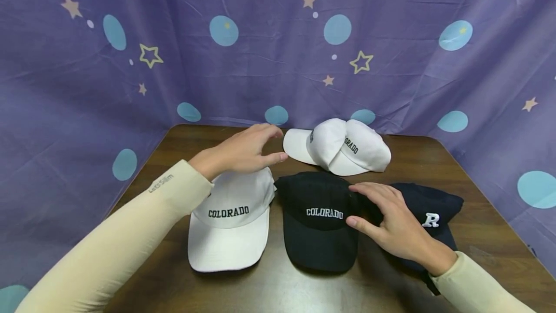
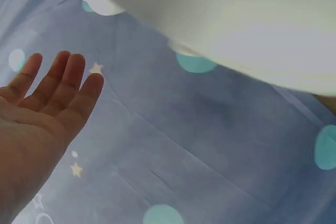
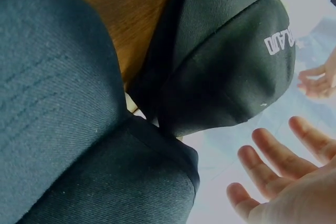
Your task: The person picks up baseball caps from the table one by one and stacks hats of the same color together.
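Observation:
My left hand (image 1: 245, 151) hovers over the back of a white COLORADO cap (image 1: 228, 235), fingers relaxed and holding nothing. In the left wrist view the fingers of that hand (image 2: 63, 87) are spread apart, with a blurred white brim (image 2: 236, 30) close by. Between the black COLORADO cap (image 1: 321, 240) and the navy cap with a white R (image 1: 438, 206) my right hand (image 1: 391, 221) is held above them, thumb and fingers apart. It partly hides the navy cap. The right wrist view shows the right hand (image 3: 299, 182) with nothing in its grasp.
Two more white caps, one on the left (image 1: 299, 146) and one on the right (image 1: 369, 146), overlap at the back of the brown wooden table (image 1: 278, 284). Behind the table hangs a purple curtain (image 1: 278, 76) printed with stars and blue ovals.

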A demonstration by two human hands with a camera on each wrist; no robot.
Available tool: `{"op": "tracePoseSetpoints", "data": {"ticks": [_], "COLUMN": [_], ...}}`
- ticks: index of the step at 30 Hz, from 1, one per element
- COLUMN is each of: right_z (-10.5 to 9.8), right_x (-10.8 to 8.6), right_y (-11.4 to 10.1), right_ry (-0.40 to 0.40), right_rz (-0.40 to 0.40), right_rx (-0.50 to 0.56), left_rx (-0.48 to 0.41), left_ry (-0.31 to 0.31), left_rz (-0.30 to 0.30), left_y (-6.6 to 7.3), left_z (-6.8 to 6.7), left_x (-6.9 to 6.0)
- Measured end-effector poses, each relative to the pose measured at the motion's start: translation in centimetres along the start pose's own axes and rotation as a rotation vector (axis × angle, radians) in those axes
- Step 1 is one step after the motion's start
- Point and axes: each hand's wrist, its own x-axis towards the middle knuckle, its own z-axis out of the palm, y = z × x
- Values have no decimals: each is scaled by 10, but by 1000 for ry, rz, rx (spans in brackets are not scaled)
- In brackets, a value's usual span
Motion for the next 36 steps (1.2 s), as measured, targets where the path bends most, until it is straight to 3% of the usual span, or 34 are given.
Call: {"op": "tracePoseSetpoints", "data": {"ticks": [11,20,28,36], "right_z": [-1,0,-2,-5], "right_x": [1,1,0,-2], "right_y": [1,3,4,4], "right_ry": [12,14,11,14], "right_rz": [-5,-2,5,10], "right_rx": [9,8,3,3], "left_rx": [59,145,194,217], "left_ry": [-59,-147,-177,-190], "left_rz": [55,33,17,-3], "left_y": [32,49,56,51], "left_z": [6,18,30,43], "left_x": [53,89,123,152]}}
